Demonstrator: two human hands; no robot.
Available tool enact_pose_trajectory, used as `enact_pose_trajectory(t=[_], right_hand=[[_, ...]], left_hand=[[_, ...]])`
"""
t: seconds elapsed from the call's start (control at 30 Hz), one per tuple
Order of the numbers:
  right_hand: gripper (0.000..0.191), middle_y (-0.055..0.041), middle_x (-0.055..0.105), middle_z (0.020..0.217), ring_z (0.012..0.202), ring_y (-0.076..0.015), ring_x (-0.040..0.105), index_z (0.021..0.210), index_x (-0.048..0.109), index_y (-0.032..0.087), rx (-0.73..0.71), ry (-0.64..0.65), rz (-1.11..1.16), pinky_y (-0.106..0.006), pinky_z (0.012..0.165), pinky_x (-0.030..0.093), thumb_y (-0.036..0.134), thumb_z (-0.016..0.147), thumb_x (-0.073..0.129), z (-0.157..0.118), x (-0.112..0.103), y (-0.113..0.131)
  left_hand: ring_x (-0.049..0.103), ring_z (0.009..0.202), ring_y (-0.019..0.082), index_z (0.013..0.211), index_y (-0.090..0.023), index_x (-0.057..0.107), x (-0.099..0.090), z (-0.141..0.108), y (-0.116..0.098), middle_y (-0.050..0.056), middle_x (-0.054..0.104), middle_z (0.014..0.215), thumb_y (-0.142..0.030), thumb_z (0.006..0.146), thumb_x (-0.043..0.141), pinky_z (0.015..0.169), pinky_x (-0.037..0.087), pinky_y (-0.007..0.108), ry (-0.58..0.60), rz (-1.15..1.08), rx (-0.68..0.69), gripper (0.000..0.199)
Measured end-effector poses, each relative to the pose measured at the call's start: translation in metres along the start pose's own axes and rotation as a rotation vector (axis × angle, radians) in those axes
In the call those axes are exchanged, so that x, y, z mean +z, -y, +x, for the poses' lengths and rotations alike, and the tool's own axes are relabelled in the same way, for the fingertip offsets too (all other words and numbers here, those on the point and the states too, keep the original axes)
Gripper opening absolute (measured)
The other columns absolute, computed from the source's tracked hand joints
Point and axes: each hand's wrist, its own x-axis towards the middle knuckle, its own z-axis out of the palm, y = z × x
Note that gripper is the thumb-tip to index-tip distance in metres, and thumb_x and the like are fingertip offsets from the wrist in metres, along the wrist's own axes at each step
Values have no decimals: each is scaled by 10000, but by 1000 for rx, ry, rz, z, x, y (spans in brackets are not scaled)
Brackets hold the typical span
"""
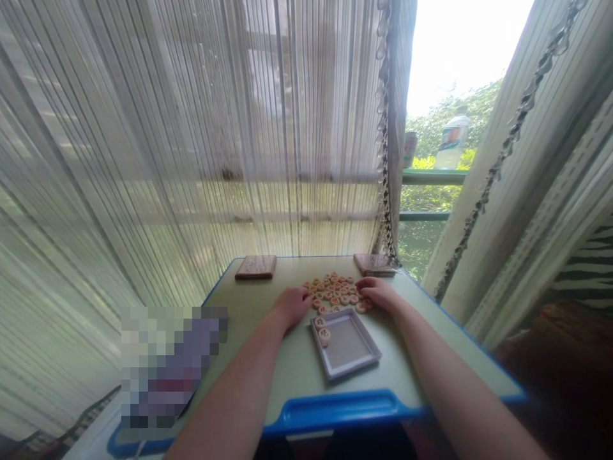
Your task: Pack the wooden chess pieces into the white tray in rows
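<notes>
1. The round pieces (pixel 335 300) lie in a loose heap on the table (pixel 249 306), between the two hands and beyond the tray; spread out like this, many of them show their marked faces
2. The left hand (pixel 293 304) is at the near left edge of the heap, fingers curled in; how far the grip is open, and whether it has hold of a piece, I cannot tell
3. The right hand (pixel 378 292) is at the heap's right side, fingers stretched toward the outer pieces and bent at the tips; whether they grip one or only touch it, I cannot tell
4. The shallow tray (pixel 349 348) sits between the forearms, open side up and slightly askew, probably placed there to be within easy reach of both hands
5. Two pieces (pixel 324 337) are in it, close together along its left wall, which likely keeps them lined up
6. At the far corners lie two brown boxes (pixel 256 267), one on each side, apparently set there to leave the middle free
7. Beyond the table hang striped curtains (pixel 191 128); through their gap a bottle (pixel 453 140) and a can (pixel 410 149) stand by a green rail (pixel 431 178)
</notes>
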Motion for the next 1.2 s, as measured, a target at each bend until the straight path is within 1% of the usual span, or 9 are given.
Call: enact_pose_trajectory(t=[0.2, 0.33, 0.4, 0.47, 0.53, 0.67, 0.77, 1.07, 1.2], right_hand=[[296, -70, 660, 817, 695, -166, 607, 878, 656, 130, -23, -53, -57, -274, 636, 481, 132, 637, 485, 3, 10, 3], [207, -72, 621, 836, 828, -195, 570, 758, 696, 164, -248, -104, -230, -306, 768, 439, 188, 654, 518, 0, 21, 18], [193, -62, 613, 798, 809, -182, 561, 715, 701, 172, -383, -33, -268, -290, 766, 423, 213, 682, 516, -7, 23, 29], [181, -40, 622, 741, 746, -157, 560, 702, 695, 172, -448, 129, -266, -254, 703, 416, 230, 697, 524, -15, 25, 39], [195, -20, 618, 663, 641, -133, 539, 685, 678, 169, -412, 202, -325, -228, 592, 382, 294, 716, 532, -23, 28, 46], [321, -14, 604, 603, 541, -113, 486, 608, 632, 172, -211, 92, -511, -224, 467, 264, 469, 697, 549, -31, 36, 51], [321, -11, 609, 601, 547, -119, 499, 603, 635, 183, -111, 88, -529, -224, 459, 255, 489, 670, 564, -28, 38, 50], [185, -13, 621, 616, 579, -131, 547, 755, 695, 199, -45, 93, -478, -217, 504, 334, 305, 667, 572, -21, 23, 50], [262, -17, 620, 612, 534, -128, 544, 765, 679, 204, -45, 74, -504, -225, 493, 335, 416, 711, 535, -22, 18, 50]], left_hand=[[609, 760, 187, 784, -176, 678, 0, 0, 1, 88, 683, 823, -295, 789, 419, 657, 404, 257, -2, -8, -8, 285], [606, 756, 182, 791, -180, 678, 1, 1, 2, 80, 684, 822, -298, 789, 416, 654, 402, 251, 10, -20, -11, 287], [606, 767, 187, 792, -179, 679, 1, 1, 2, 82, 684, 828, -286, 787, 416, 666, 404, 254, 7, -8, -11, 284], [606, 773, 191, 794, -178, 678, 1, 0, 1, 83, 684, 830, -282, 789, 412, 674, 406, 259, 2, 4, -15, 286], [606, 772, 190, 800, -179, 678, 0, -1, 0, 81, 685, 831, -293, 795, 408, 678, 409, 260, 5, 8, -19, 293], [605, 766, 186, 815, -176, 678, 0, -3, -1, 79, 685, 838, -322, 807, 397, 677, 412, 260, 14, 14, -17, 317], [605, 776, 185, 832, -173, 680, 1, -3, -1, 80, 685, 848, -299, 801, 397, 674, 413, 256, 11, 23, -19, 311], [596, 740, 183, 796, -171, 683, -1, -4, -1, 78, 684, 810, -302, 796, 393, 648, 399, 258, 0, -2, 9, 319], [594, 745, 175, 804, -169, 687, -2, -4, -1, 77, 686, 819, -316, 800, 405, 661, 400, 250, 12, -12, 4, 318]])
